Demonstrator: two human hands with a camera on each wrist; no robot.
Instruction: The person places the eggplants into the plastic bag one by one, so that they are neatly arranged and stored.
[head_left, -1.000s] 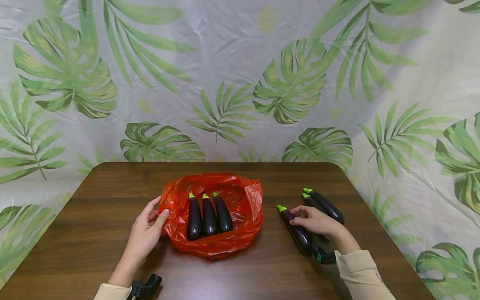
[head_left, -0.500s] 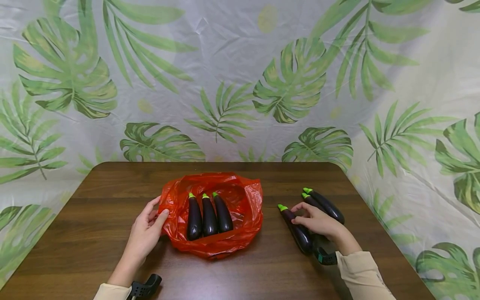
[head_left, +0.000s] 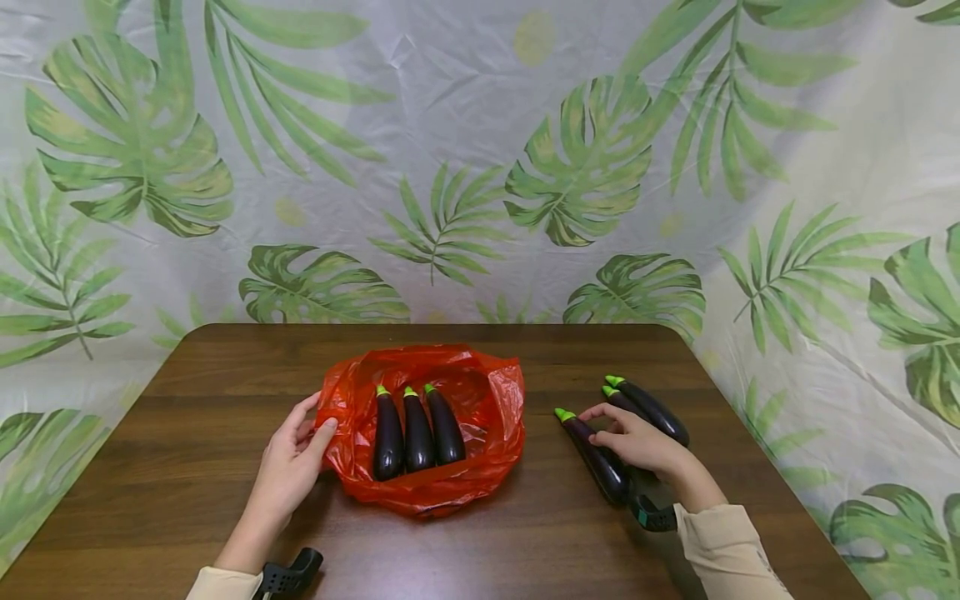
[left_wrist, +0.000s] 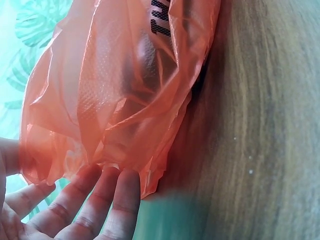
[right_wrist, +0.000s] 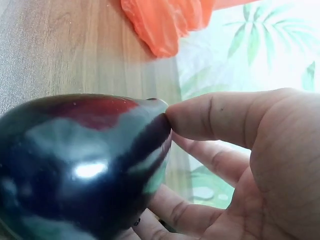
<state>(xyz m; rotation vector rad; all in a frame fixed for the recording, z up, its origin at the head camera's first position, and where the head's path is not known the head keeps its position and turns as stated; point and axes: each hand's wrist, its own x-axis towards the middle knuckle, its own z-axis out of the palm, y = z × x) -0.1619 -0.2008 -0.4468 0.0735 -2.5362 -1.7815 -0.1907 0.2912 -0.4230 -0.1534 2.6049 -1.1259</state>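
Observation:
A red plastic bag (head_left: 487, 492) stands wide open on the table, and three eggplants (head_left: 418, 433) lie side by side in it. My left hand (head_left: 288, 467) holds the bag's left rim, thumb over the edge and fingers along the outer side. In the left wrist view those fingers (left_wrist: 92, 200) lie against the thin film. To the right of the bag, my right hand (head_left: 637, 442) grips another eggplant (head_left: 600, 471) between thumb and fingers, its green stem pointing away. The right wrist view shows the eggplant's glossy rounded end (right_wrist: 75, 165) large, with the thumb (right_wrist: 215, 117) pressed on its side.
Two more eggplants (head_left: 660, 417) lie together just beyond my right hand, partly hidden by it. The brown wooden table (head_left: 225, 383) ends at a leaf-patterned curtain (head_left: 450, 208) behind and at both sides.
My right thumb has shifted slightly to the right over the eggplant, and the eggplant has turned a little. The left hand and the bag stay practically still.

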